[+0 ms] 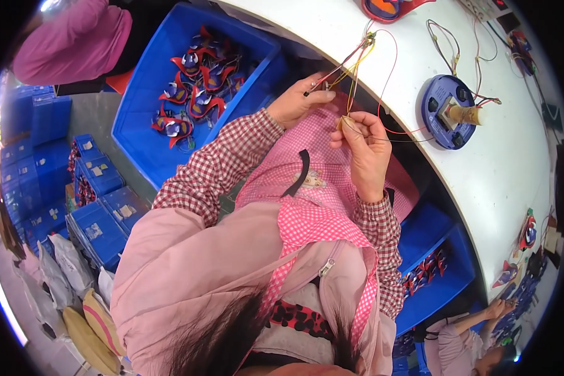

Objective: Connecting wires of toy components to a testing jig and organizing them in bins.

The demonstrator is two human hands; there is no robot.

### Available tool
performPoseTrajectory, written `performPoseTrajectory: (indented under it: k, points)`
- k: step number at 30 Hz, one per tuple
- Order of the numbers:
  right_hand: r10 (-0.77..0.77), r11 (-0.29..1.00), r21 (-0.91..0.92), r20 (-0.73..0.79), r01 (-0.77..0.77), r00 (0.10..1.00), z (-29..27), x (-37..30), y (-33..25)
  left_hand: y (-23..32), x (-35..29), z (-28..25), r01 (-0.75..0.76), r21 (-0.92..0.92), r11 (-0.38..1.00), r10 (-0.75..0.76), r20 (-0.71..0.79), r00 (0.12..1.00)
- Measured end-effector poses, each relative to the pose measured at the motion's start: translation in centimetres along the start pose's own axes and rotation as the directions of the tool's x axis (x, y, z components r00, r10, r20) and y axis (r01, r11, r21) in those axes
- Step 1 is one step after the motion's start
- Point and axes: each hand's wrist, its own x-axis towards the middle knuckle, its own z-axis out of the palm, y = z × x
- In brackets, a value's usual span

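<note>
The thin red and yellow wires (pixel 370 40) gather in a knot on the white worktable (pixel 511 169), near its curved edge, and their lower ends reach both hands. The left hand (pixel 301 101) grasps some strands between bent thumb and fingers; the right hand (pixel 365 141) pinches others between thumb and forefinger, apparently with a small tan piece, though it is hard to make out. A purple round casing (pixel 435 95) lies to the right. Left of the person, a blue bin (pixel 150 78) holds red-and-purple toy parts (pixel 200 103).

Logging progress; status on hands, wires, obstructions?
Left hand, right hand on thin wires. Wires trail onto white table. Possible snag: red wire loop by right hand.
</note>
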Motion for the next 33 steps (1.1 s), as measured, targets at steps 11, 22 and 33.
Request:
performPoseTrajectory:
  k: [11,22,33]
  points:
    - [-0.001,0.999,0.036,0.019,0.000,1.000,0.9,-0.2,-0.4,2.9,-2.9,0.6,0.050,0.106,0.993,-0.058,0.076,0.995]
    - [0.004,1.000,-0.026,-0.007,-0.004,1.000,1.2,-0.3,-0.8,4.5,-3.6,2.3,0.102,0.149,0.984,-0.117,0.096,0.989]
    - [-0.272,0.898,-0.355,0.014,0.259,0.962,0.5,-0.8,0.2,5.9,-3.1,4.1,0.135,0.250,0.959,-0.146,0.024,0.989]
